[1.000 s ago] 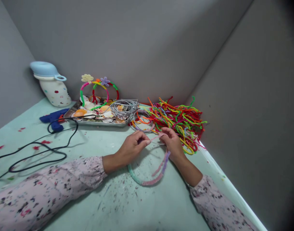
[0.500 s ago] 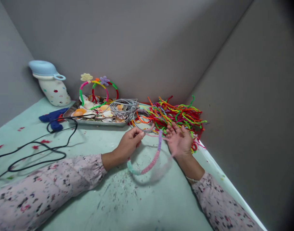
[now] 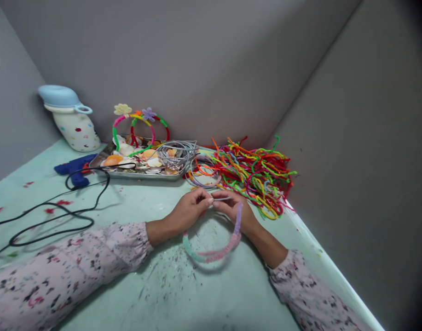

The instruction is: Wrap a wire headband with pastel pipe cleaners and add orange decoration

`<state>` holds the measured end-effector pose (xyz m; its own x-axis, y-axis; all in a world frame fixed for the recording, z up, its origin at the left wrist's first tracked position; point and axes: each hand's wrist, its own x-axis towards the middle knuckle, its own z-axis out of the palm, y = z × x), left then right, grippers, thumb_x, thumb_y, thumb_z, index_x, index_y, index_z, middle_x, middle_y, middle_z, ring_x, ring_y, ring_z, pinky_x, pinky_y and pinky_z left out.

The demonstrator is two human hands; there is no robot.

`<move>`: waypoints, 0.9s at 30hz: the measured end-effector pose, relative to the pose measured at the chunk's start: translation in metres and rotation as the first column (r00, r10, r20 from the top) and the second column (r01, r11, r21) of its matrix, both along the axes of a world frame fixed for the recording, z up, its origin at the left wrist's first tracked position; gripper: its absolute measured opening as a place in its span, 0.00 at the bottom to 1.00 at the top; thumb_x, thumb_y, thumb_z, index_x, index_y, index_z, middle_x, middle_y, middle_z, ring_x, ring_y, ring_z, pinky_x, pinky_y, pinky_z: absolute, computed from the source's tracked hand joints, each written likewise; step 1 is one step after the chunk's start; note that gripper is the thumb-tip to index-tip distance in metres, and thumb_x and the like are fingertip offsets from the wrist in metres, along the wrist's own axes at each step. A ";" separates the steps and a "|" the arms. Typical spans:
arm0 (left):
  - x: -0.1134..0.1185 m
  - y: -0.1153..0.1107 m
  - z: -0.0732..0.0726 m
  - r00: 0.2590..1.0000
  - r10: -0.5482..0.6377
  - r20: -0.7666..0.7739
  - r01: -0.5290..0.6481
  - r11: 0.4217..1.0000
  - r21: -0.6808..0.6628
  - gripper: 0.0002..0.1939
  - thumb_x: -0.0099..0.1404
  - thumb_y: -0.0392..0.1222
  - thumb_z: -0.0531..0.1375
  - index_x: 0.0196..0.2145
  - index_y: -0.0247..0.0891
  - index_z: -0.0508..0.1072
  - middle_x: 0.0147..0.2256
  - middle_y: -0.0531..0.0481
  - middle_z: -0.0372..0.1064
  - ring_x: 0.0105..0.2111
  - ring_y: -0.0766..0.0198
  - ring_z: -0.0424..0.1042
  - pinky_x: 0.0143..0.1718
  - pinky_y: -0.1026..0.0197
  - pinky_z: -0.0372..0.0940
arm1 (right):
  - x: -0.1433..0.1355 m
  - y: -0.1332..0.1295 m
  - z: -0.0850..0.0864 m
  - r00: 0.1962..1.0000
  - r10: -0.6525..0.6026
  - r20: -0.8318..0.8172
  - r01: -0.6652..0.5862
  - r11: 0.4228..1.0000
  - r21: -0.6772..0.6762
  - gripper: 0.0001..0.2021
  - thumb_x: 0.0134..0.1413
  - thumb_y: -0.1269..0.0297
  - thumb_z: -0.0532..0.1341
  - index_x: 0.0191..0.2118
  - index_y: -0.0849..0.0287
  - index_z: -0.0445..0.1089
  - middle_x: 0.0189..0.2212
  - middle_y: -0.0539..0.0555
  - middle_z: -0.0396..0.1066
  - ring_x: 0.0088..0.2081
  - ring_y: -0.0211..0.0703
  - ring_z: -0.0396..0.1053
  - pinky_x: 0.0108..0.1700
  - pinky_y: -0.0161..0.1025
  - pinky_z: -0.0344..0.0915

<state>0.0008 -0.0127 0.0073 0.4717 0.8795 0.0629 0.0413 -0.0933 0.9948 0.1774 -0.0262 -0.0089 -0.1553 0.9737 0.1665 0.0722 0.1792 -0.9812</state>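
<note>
A wire hoop [image 3: 219, 255], wrapped in mint, pink and purple pipe cleaner, hangs below my two hands over the table. My left hand [image 3: 193, 207] pinches it at the top, between thumb and fingers. My right hand [image 3: 233, 207] is closed beside it, thumb and fingertips on a bare grey stretch of the hoop; the fingertips of both hands nearly meet. The purple end crosses in front of my right hand. Along the lower pink part the strand looks doubled and slightly blurred.
Behind my hands is a metal tray [image 3: 145, 175] of shells, with two finished-looking flower hoops and a grey wire coil [image 3: 178, 154]. A pipe cleaner heap [image 3: 255, 170] lies right. A blue glue gun [image 3: 76, 168], its black cord [image 3: 59, 205] and a white bottle [image 3: 78, 131] are left.
My right hand, open with palm up before, has turned over, moved left and closed at the hoop's top. The blurred pink strand beside it has dropped toward the hoop. My left hand stays nearly still.
</note>
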 end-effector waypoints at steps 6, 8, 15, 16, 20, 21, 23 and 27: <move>0.000 -0.001 0.000 1.000 -0.025 -0.018 0.025 1.000 -0.012 0.13 0.61 0.49 0.55 0.29 0.36 0.63 0.19 0.58 0.57 0.18 0.73 0.53 0.20 0.70 0.49 | 0.001 0.000 0.000 0.990 -0.029 0.140 0.007 0.988 0.156 0.11 0.47 0.62 0.65 0.39 0.56 0.73 0.35 0.54 0.74 0.36 0.43 0.72 0.39 0.40 0.67; 0.000 0.000 -0.002 0.999 -0.036 -0.017 0.036 0.999 -0.026 0.13 0.61 0.50 0.54 0.29 0.36 0.63 0.19 0.58 0.57 0.18 0.73 0.54 0.19 0.70 0.49 | 0.001 0.001 0.000 0.982 -0.056 0.181 0.018 0.978 0.207 0.10 0.48 0.63 0.64 0.38 0.56 0.74 0.34 0.53 0.74 0.35 0.42 0.72 0.38 0.39 0.67; 0.001 0.003 -0.009 1.000 -0.002 -0.016 0.002 1.000 -0.025 0.12 0.62 0.49 0.53 0.30 0.37 0.62 0.18 0.58 0.58 0.17 0.73 0.54 0.18 0.70 0.48 | -0.002 0.000 0.003 0.929 -0.196 0.314 0.063 0.919 0.389 0.05 0.49 0.69 0.62 0.34 0.57 0.74 0.31 0.53 0.74 0.34 0.41 0.70 0.39 0.38 0.66; 0.002 0.003 -0.009 1.000 0.003 -0.012 -0.003 1.000 -0.027 0.12 0.61 0.49 0.54 0.31 0.38 0.62 0.18 0.58 0.58 0.17 0.73 0.54 0.18 0.70 0.48 | -0.002 0.000 0.003 0.924 -0.199 0.327 0.054 0.913 0.404 0.05 0.49 0.70 0.62 0.34 0.57 0.74 0.31 0.53 0.74 0.34 0.41 0.70 0.39 0.38 0.66; 0.002 0.004 -0.008 0.999 0.000 -0.034 -0.001 1.000 -0.030 0.12 0.61 0.49 0.54 0.28 0.38 0.61 0.17 0.58 0.58 0.16 0.73 0.54 0.19 0.70 0.49 | 0.000 -0.001 0.003 0.907 -0.203 0.370 0.027 0.902 0.430 0.06 0.50 0.71 0.60 0.34 0.57 0.74 0.32 0.53 0.73 0.35 0.41 0.70 0.41 0.38 0.65; 0.001 0.004 -0.007 0.999 -0.004 -0.045 0.002 1.000 -0.029 0.13 0.61 0.50 0.53 0.27 0.37 0.61 0.17 0.58 0.58 0.16 0.73 0.54 0.19 0.70 0.49 | 0.000 -0.001 0.003 0.904 -0.197 0.379 0.017 0.903 0.429 0.07 0.50 0.70 0.60 0.35 0.57 0.74 0.32 0.53 0.73 0.35 0.41 0.70 0.41 0.38 0.65; 0.001 0.003 -0.006 0.998 -0.010 -0.062 0.009 1.000 -0.029 0.13 0.61 0.50 0.53 0.27 0.37 0.61 0.16 0.58 0.58 0.16 0.73 0.53 0.19 0.70 0.48 | 0.002 -0.001 0.003 0.901 -0.183 0.394 -0.002 0.905 0.425 0.07 0.50 0.69 0.60 0.35 0.56 0.74 0.32 0.53 0.73 0.36 0.41 0.70 0.41 0.38 0.65; 0.000 0.003 -0.005 0.998 -0.022 -0.064 0.018 0.998 -0.060 0.14 0.61 0.51 0.54 0.26 0.37 0.62 0.16 0.58 0.57 0.16 0.73 0.53 0.18 0.69 0.48 | 0.003 -0.001 0.002 0.901 -0.162 0.403 -0.028 0.904 0.426 0.07 0.51 0.69 0.59 0.36 0.55 0.74 0.33 0.52 0.73 0.36 0.42 0.70 0.42 0.39 0.65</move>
